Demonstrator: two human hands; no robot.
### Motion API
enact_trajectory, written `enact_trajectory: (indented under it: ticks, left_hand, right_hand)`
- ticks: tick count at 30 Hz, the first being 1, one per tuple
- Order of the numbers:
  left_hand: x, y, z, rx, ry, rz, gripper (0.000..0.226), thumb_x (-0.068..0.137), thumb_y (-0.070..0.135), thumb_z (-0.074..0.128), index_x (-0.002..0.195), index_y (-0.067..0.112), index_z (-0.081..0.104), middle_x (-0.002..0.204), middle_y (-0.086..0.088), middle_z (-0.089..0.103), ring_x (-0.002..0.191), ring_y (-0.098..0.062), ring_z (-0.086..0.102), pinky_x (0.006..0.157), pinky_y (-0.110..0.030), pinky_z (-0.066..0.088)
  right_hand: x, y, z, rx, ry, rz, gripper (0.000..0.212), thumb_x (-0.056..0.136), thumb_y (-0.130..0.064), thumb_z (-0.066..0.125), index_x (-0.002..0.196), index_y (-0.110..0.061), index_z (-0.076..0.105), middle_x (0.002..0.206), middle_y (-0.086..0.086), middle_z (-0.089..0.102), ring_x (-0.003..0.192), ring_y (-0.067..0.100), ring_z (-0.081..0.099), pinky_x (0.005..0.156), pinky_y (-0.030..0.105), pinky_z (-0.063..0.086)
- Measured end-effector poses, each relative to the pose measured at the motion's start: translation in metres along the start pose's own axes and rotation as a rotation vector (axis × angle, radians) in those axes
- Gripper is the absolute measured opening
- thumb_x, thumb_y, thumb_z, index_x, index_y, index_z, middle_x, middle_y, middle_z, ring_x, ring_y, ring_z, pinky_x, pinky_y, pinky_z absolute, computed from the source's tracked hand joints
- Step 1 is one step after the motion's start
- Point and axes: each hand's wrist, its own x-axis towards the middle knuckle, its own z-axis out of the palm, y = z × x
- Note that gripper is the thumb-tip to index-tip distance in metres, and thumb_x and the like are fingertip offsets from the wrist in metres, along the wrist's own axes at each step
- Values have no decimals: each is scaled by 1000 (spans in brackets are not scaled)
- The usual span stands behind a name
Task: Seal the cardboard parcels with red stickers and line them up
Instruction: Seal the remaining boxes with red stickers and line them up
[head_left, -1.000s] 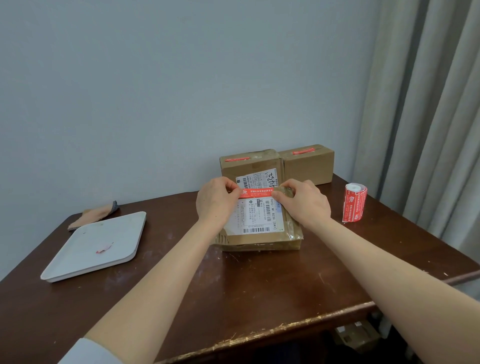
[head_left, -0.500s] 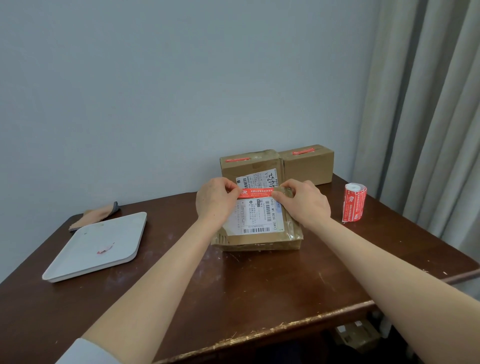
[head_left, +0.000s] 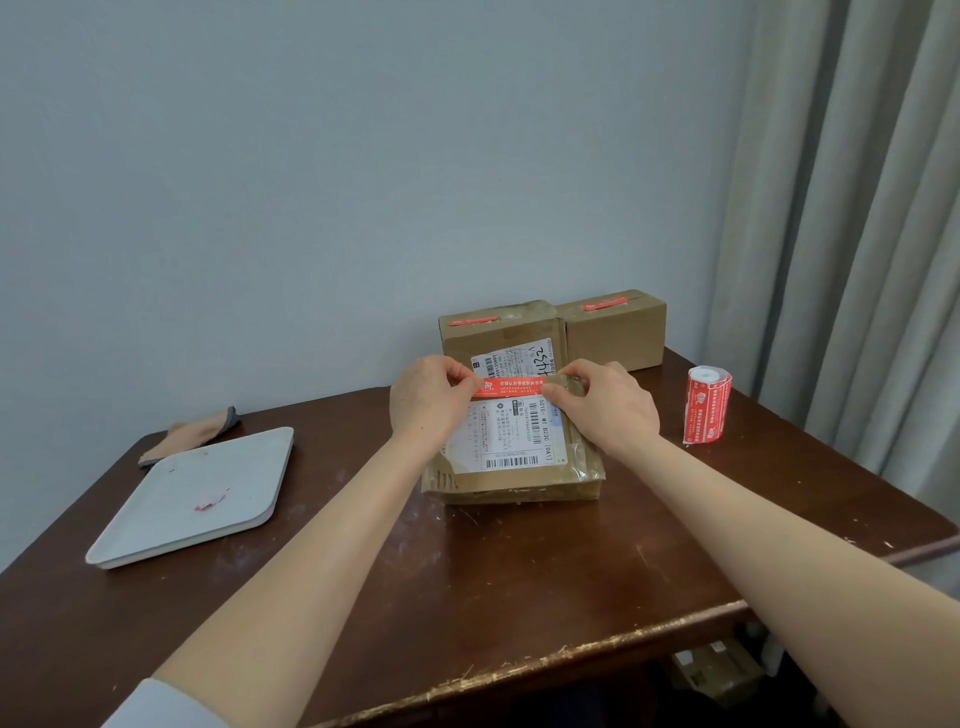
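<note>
Left hand (head_left: 431, 400) and right hand (head_left: 608, 405) each pinched one end of the red sticker (head_left: 511, 387), stretched over the flat parcel (head_left: 519, 486) lying on the tabletop (head_left: 519, 582). Dropping one end first would likely lay it crooked or creased. Fingers (head_left: 467, 378) hid its ends; whether it already touched the parcel was unclear

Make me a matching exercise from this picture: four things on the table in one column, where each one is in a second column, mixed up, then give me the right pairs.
Things
1. red sticker
2. sticker roll
3. white tray
4. front parcel

Places
A. standing upright near the right edge of the table
B. lying flat in front of the back parcels
C. pinched at its ends by the left hand and right hand
D. on the table's left part

Pairs: 1-C, 2-A, 3-D, 4-B
</note>
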Motion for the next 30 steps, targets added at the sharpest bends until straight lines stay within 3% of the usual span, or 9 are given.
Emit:
enact_trajectory:
  ticks: [7, 16, 24, 30]
  left_hand:
    - [-2, 1, -4, -20, -12, 5, 15, 89, 33, 62, 77, 25, 65, 92, 9, 67, 76, -7, 55, 52, -15, 32]
    - [-3, 1, -5, -56, -27, 1, 14, 88, 33, 63, 76, 27, 64, 83, 14, 61, 76, -6, 56, 54, -16, 35]
    - [-2, -5, -5, -157, -25, -27, 12, 88, 29, 64, 78, 23, 65, 85, 8, 65, 81, -10, 60, 62, -23, 42]
    - [4, -19, -11, -601, 28, -197, 10, 87, 24, 65, 78, 20, 66, 82, 4, 65, 83, -13, 58, 74, -27, 46]
  right_hand:
    - [-1, 0, -1, 3, -3, 1, 51, 85, -67, 50, 124, -36, 56, 119, 1, 53, 95, 25, 61, 69, 33, 48]
    - [-2, -1, -2, 4, -7, -3, 50, 85, -66, 50, 125, -36, 56, 119, 1, 54, 96, 24, 61, 66, 31, 43]
    - [-3, -1, -3, 9, -14, -5, 51, 85, -67, 49, 126, -37, 55, 121, 2, 53, 98, 26, 61, 69, 31, 45]
    - [-3, 1, -3, 26, -15, -8, 42, 90, -62, 44, 122, -38, 58, 118, 3, 55, 100, 28, 59, 74, 33, 42]
